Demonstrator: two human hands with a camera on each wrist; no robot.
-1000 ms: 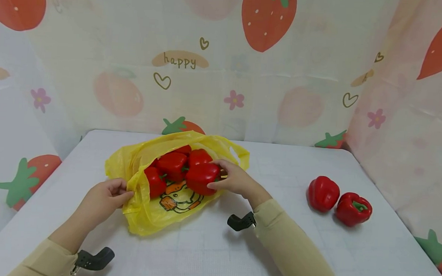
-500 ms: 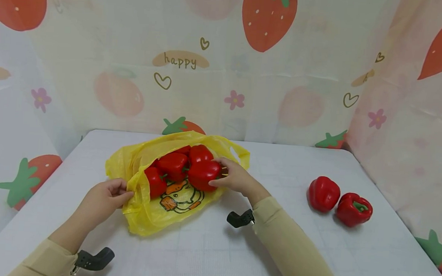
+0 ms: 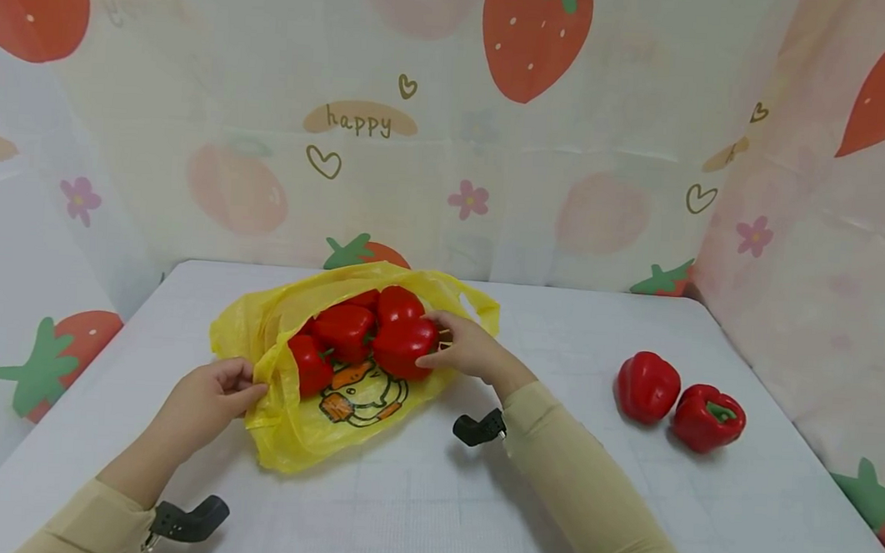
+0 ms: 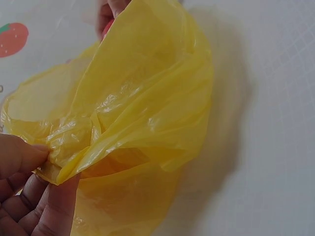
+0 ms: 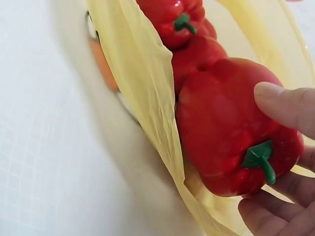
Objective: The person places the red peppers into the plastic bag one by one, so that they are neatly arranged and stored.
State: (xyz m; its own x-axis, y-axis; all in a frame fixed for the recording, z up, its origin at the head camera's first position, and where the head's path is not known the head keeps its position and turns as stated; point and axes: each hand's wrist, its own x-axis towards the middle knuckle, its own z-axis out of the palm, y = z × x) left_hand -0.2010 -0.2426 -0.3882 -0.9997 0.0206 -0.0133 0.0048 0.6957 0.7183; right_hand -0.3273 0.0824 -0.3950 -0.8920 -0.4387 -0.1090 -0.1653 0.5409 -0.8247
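Observation:
A yellow plastic bag (image 3: 283, 443) with a cartoon print lies on its side, its mouth spread towards me. Several red bell peppers (image 3: 344, 331) are heaped inside it. My left hand (image 3: 209, 398) pinches the bag's left edge between thumb and fingers; the left wrist view shows the crumpled film in that pinch. At the bag's right side, my right hand (image 3: 472, 349) grips one red bell pepper (image 5: 231, 123) from its stem end, thumb on top and fingers underneath. That pepper is in the bag mouth, against the other peppers. The bag's far inside is hidden.
Two more red bell peppers, one on its side (image 3: 648, 387) and one with its green stem showing (image 3: 708, 419), rest on the white table (image 3: 415, 509) to the right. A strawberry-patterned curtain (image 3: 418, 175) closes off the back and sides.
My right hand has moved slightly up and left, pushing its pepper a little deeper among the others. The pepper behind it has shifted upward. The left hand stays where it was.

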